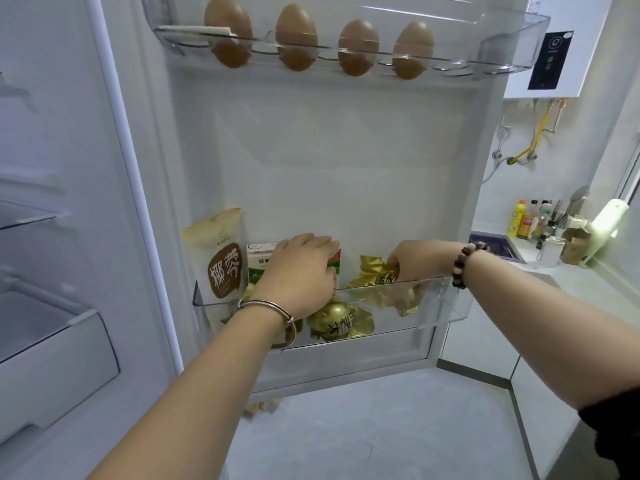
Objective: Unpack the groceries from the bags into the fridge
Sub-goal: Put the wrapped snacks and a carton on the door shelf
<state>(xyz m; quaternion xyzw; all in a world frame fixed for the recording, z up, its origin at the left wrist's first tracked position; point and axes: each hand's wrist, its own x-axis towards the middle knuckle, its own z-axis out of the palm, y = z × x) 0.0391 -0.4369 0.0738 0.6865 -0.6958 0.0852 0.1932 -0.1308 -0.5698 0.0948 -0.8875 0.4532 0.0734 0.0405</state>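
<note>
at lower centre, in the door bin [440, 299], the carton [258, 263] is gripped by the left hand [301, 268], fingers curled over its top; the gold packet [374, 271] is pinched by the right hand [420, 259]. the carton should be slid upright against the pouch [221, 258], so room is left.

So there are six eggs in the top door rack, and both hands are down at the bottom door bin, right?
Not six: the head view shows four eggs in the top door rack. Both hands are at the bottom door bin, the left hand holding a carton, the right hand gripping a gold packet.
</note>
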